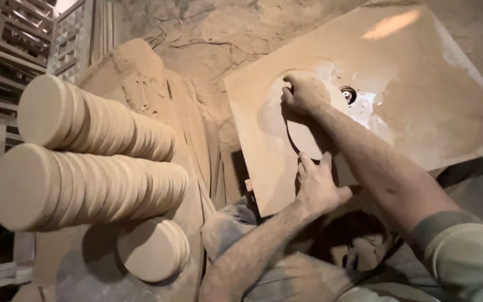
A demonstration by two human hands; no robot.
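A round wooden disc (307, 144) lies flat on a dusty, tan table board (420, 72). My right hand (303, 92) presses on the disc's far edge with its fingers curled over the rim. My left hand (317, 184) holds the disc's near edge, fingers spread along it. Just beside the disc and my right hand, a small cutter bit (349, 94) sticks up through a hole in the board. My right forearm hides much of the disc.
To the left, long stacks of finished wooden discs (85, 120) lie on their sides, with another stack (85, 187) below and a short pile (152, 249) under that. Wooden racks (6, 33) stand at the far left. Sawdust covers the machine body (157, 95).
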